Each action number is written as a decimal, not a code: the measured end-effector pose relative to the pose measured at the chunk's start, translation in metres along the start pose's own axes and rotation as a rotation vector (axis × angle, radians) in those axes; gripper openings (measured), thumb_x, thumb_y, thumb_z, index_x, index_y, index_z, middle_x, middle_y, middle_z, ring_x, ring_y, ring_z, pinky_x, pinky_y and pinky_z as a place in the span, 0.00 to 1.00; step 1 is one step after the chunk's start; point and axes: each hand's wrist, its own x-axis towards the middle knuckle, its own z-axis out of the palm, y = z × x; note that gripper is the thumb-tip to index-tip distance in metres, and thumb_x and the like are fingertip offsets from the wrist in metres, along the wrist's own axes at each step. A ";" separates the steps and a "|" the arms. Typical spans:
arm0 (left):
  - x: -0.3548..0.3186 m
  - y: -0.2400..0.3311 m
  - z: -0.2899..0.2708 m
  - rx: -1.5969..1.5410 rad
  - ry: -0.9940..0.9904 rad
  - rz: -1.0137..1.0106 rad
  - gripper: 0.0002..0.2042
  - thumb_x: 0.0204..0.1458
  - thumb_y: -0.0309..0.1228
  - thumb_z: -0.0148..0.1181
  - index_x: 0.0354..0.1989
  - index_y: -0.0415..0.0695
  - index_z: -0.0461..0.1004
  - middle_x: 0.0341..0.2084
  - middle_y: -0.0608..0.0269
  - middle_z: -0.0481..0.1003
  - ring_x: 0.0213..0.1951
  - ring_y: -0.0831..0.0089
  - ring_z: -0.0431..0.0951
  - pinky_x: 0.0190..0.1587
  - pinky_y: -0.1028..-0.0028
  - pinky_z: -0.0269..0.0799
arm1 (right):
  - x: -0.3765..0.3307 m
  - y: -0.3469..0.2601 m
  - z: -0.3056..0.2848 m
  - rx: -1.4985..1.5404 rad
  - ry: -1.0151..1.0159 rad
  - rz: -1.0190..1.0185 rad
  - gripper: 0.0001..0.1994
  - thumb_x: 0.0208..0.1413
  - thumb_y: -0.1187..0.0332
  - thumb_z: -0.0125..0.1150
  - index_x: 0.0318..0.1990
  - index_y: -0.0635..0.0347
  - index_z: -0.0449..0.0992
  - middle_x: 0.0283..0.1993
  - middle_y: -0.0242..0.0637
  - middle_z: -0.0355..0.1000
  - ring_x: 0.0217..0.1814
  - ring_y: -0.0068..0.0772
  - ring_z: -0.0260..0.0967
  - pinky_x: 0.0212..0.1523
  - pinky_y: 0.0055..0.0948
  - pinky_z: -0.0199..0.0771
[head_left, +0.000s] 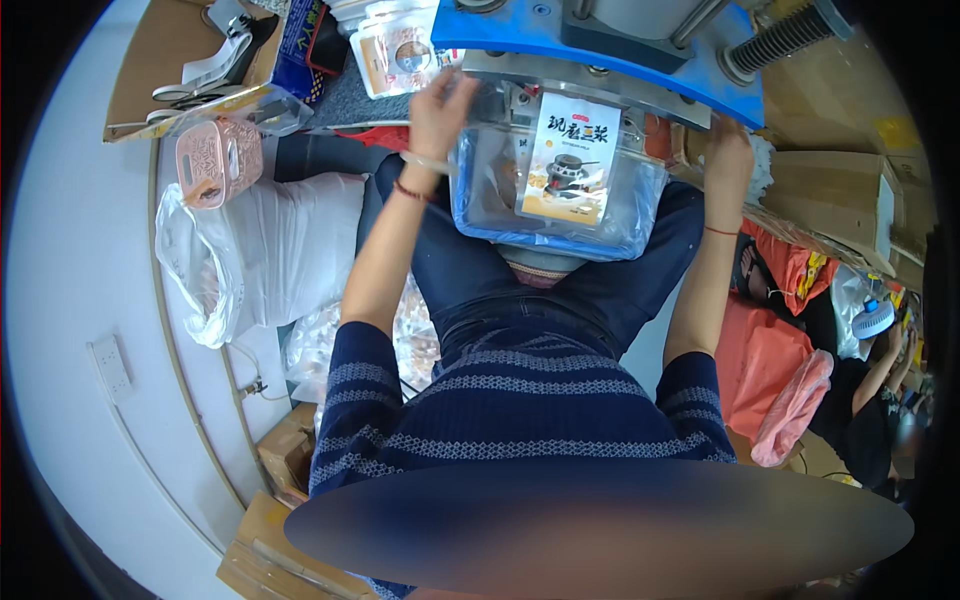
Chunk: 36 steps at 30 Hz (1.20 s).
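A printed white-and-gold pouch (568, 165), with a dark grinder pictured on it, lies slanted below the press's metal bar. Beneath it, between my knees, is a bin lined with blue plastic (643, 240). My left hand (440, 112) is raised by the left end of the metal bar, beside a stack of similar pouches (400, 58). Its fingers are bent but apart, and nothing shows clearly in them. At the right end of the blue press (690, 75) is my right hand (728, 165). The press's edge partly hides its fingers, so its grip cannot be made out.
A pink basket (218, 165) and a white sack (265, 250) stand at my left, below an open cardboard box (150, 60). Cardboard boxes (830, 200) and red bags (765, 370) crowd the right side. Another person (870, 400) is at the far right.
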 end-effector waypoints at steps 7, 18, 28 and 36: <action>-0.034 -0.038 -0.055 0.714 -0.208 0.606 0.25 0.43 0.20 0.61 0.54 0.44 0.72 0.56 0.58 0.71 0.60 0.59 0.68 0.60 0.62 0.62 | -0.049 -0.028 -0.058 0.488 0.017 0.241 0.11 0.60 0.65 0.59 0.44 0.61 0.78 0.40 0.43 0.76 0.39 0.31 0.75 0.43 0.28 0.72; 0.001 0.017 -0.038 0.863 0.446 0.717 0.13 0.37 0.18 0.56 0.34 0.46 0.75 0.33 0.63 0.76 0.40 0.62 0.75 0.44 0.65 0.67 | -0.051 -0.149 -0.074 0.975 0.042 -0.325 0.11 0.51 0.74 0.67 0.43 0.61 0.79 0.40 0.39 0.77 0.40 0.31 0.74 0.42 0.25 0.72; -0.037 0.032 -0.046 0.334 -0.003 0.318 0.15 0.42 0.15 0.59 0.40 0.39 0.80 0.38 0.56 0.80 0.41 0.60 0.81 0.47 0.71 0.74 | -0.099 -0.125 -0.033 0.982 -0.229 -0.146 0.10 0.52 0.73 0.66 0.42 0.63 0.78 0.39 0.37 0.76 0.35 0.27 0.72 0.39 0.25 0.72; -0.008 0.042 -0.062 0.793 0.402 0.835 0.18 0.39 0.16 0.55 0.41 0.45 0.76 0.36 0.60 0.79 0.39 0.60 0.78 0.46 0.63 0.72 | -0.063 -0.148 -0.064 1.025 0.018 -0.184 0.09 0.53 0.74 0.65 0.42 0.63 0.79 0.40 0.37 0.76 0.37 0.28 0.73 0.39 0.24 0.73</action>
